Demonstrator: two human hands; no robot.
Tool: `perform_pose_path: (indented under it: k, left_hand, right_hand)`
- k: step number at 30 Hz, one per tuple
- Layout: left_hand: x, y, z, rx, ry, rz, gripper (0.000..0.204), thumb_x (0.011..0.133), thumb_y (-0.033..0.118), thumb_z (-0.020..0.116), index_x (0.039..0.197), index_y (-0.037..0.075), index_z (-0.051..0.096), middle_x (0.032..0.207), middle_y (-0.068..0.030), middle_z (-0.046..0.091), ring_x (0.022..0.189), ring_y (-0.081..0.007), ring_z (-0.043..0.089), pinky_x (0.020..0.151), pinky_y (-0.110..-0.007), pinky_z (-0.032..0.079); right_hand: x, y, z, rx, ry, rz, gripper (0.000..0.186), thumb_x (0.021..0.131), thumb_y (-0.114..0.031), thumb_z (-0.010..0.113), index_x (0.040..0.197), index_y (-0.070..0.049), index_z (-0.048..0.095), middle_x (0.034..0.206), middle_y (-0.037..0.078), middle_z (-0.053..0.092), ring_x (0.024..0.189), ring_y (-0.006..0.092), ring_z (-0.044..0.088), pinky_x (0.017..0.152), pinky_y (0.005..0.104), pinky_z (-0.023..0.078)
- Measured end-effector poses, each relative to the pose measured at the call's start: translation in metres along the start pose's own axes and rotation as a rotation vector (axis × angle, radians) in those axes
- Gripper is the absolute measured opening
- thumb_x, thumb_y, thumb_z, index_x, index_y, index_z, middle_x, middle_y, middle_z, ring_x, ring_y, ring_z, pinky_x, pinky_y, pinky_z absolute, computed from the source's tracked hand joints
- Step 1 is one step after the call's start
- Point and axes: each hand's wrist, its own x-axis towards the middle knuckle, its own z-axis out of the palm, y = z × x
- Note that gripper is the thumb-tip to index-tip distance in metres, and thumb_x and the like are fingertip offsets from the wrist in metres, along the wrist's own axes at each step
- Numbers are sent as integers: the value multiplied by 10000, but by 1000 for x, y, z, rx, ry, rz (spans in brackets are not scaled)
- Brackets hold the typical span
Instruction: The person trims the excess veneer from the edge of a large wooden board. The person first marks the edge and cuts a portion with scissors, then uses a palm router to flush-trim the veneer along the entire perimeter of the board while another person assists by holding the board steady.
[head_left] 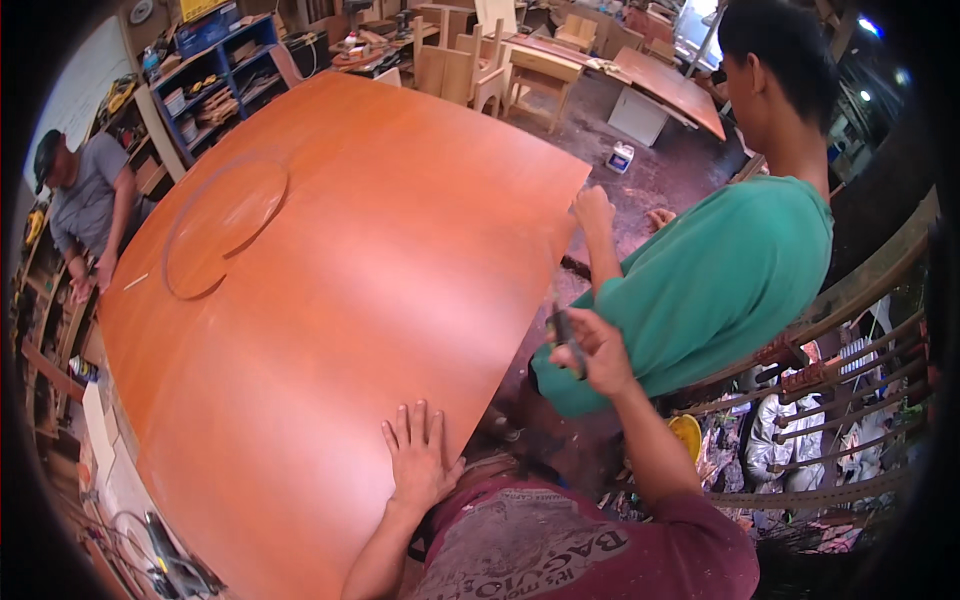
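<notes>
A large orange-brown wood panel (pixel 330 330) spreads out in front of me. My left hand (pixel 420 465) lies flat on it near its right edge, fingers spread. Raised beside that edge, my right hand (pixel 598 355) is closed around a dark-handled tool (pixel 565 335) with a thin tip pointing away from me; its exact kind is unclear. A thin brown strip (pixel 172 215) lies curled in a loop on the panel's far left part. Next to my right hand, a co-worker in a green shirt (pixel 720 280) has a hand (pixel 594 208) at the panel's far right corner.
Another person in a grey shirt (pixel 95 180) stands at the panel's left edge, near a short pale stick (pixel 136 282). Blue shelves (pixel 232 75), wooden chairs (pixel 470 65) and a white jug (pixel 620 157) are beyond. A corded power tool (pixel 170 555) sits at lower left; metal railings (pixel 850 420) run at right.
</notes>
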Motion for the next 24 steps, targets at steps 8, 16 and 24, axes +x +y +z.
perform_pose_path:
  k: [8, 16, 24]
  left_hand:
    - [74, 8, 8, -44, -64, 71, 991, 693, 420, 842, 1498, 5, 442, 1591, -273, 313, 1485, -529, 225, 1184, -731, 135]
    - [238, 59, 40, -76, -95, 221, 1000, 715, 436, 812, 1501, -36, 415, 1592, -293, 311, 1485, -530, 237, 1209, -683, 168]
    - [451, 134, 86, 36, -69, 290, 956, 706, 361, 818, 1472, -56, 426, 1565, -269, 384, 1470, -472, 317, 1216, -604, 246]
  right_hand:
    - [30, -50, -102, -78, 120, 146, 614, 836, -336, 843, 1266, 26, 598, 1007, 90, 684, 777, 156, 673, 689, 294, 569]
    - [19, -16, -172, -14, 204, 189, 513, 865, -260, 808, 1252, 16, 616, 973, 98, 713, 741, 146, 687, 690, 298, 577]
    - [75, 43, -300, -69, 105, 375, 446, 943, -200, 751, 1330, -9, 640, 1064, 25, 714, 918, 90, 662, 771, 269, 520]
